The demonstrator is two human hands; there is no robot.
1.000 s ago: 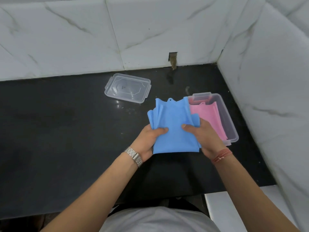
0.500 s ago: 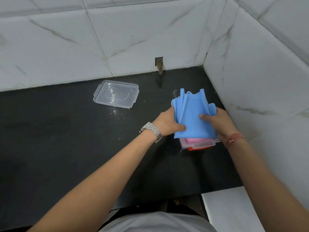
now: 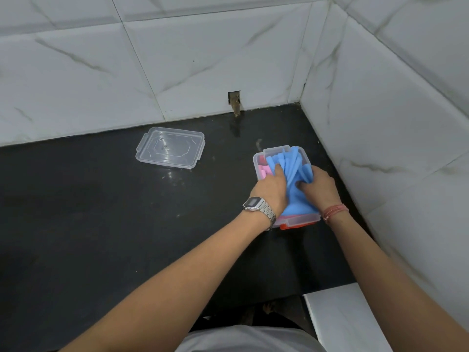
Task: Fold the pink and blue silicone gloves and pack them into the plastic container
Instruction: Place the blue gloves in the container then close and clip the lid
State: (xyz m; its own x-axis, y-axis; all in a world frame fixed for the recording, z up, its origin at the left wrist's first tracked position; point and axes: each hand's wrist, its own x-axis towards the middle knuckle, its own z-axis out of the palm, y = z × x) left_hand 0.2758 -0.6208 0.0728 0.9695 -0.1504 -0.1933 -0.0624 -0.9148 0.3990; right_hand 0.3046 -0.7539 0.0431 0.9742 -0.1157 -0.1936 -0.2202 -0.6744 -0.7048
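Observation:
The clear plastic container (image 3: 275, 150) stands on the black counter near the right wall. The pink glove (image 3: 264, 170) lies inside it, showing at the left side. On top of it sits the folded blue glove (image 3: 294, 163), bunched in the middle with its fingers pointing away from me. My left hand (image 3: 272, 190) presses on the blue glove from the left. My right hand (image 3: 321, 186) grips and presses it from the right. Both hands cover the glove's middle.
The container's clear lid (image 3: 170, 147) lies flat on the counter (image 3: 101, 212) to the left, near the back wall. White marble-tiled walls close the back and right side. A small hole (image 3: 234, 100) sits in the back wall. A white ledge (image 3: 340, 321) is at lower right.
Both hands have lowered the blue glove from above the container down into it, onto the pink glove. The glove is now bunched under my fingers.

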